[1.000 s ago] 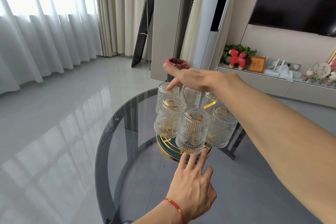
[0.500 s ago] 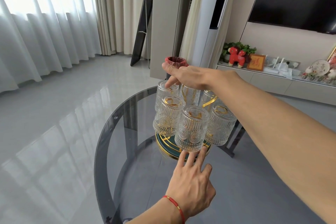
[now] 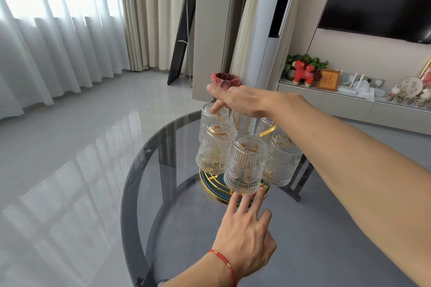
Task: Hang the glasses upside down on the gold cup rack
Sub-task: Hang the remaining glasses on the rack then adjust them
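1. The gold cup rack (image 3: 270, 133) stands on a round dark glass surface (image 3: 163, 170), its round green, gold-rimmed base (image 3: 210, 184) resting flat on the glass.
2. Ribbed clear glasses hang on it upside down, bottoms up; six can be counted, though those at the back are partly hidden by the arm.
3. The nearest glass (image 3: 245, 165) hangs at the front of the rack, its rim just above the base. A second glass (image 3: 215, 149) hangs beside it to the left, a third glass (image 3: 283, 161) to the right.
4. The left hand (image 3: 247, 235) reaches in from below with straight, spread fingers holding nothing; its fingertips (image 3: 233, 198) lie at the base's near edge, right under the nearest glass's rim. Whether they touch the rim cannot be told. A red cord (image 3: 224, 261) circles that wrist.
5. The right hand (image 3: 238, 100) comes over the rack from the right, relaxed and gripping nothing, its index fingertip pressing down on the upturned bottom of the far-left glass (image 3: 213, 115).
6. A red object (image 3: 225, 79) shows just behind the right hand.
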Available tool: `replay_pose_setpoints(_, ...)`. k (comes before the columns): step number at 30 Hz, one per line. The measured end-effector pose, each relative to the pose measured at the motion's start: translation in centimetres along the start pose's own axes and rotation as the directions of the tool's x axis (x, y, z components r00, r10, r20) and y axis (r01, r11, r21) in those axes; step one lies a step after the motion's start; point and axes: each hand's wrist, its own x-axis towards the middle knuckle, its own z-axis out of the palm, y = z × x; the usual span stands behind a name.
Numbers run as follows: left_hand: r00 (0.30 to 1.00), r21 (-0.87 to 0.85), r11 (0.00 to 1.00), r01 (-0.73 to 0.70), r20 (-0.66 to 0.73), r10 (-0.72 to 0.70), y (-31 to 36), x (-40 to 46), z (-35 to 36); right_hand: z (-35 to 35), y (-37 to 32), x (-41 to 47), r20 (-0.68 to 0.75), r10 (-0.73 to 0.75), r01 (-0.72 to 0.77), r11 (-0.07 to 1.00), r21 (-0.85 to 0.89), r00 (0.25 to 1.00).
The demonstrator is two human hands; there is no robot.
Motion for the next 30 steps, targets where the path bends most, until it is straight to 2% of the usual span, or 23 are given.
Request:
replay_pose_setpoints(18, 1.0, -0.002, 1.0, 0.003, -0.006, -0.003, 0.1, 0.0, -0.1, -0.2, -0.4, -0.3, 0.011, -0.022, 0.022, 0.999, -0.029, 1.0)
replay_pose_setpoints(20, 1.0, 0.003, 1.0, 0.001, -0.008, -0.001, 0.0, 0.0, -0.1, -0.2, -0.5, -0.9, -0.043, -0.058, 0.057, 0.998, -0.017, 0.997)
replay_pose_setpoints(22, 1.0, 0.009, 1.0, 0.0, -0.006, 0.0, 0.0, 0.0, -0.1, -0.3, -0.4, -2.0, -0.183, -0.114, 0.115, 0.993, -0.003, 0.977)
replay_pose_setpoints(26, 1.0, 0.019, 1.0, -0.001, -0.002, 0.001, 0.0, -0.1, -0.1, 1.1, 0.1, -5.7, -0.544, -0.251, 0.265, 0.963, -0.053, 0.801)
replay_pose_setpoints(28, 1.0, 0.015, 1.0, -0.002, 0.005, 0.002, 0.1, -0.1, -0.1, 2.8, 0.4, -7.5, -0.571, -0.278, 0.269, 0.958, -0.103, 0.773)
replay_pose_setpoints(30, 1.0, 0.014, 1.0, -0.002, 0.001, 0.002, 0.1, -0.1, -0.2, 4.6, 0.8, -8.8, -0.498, -0.289, 0.222, 0.956, -0.191, 0.817)
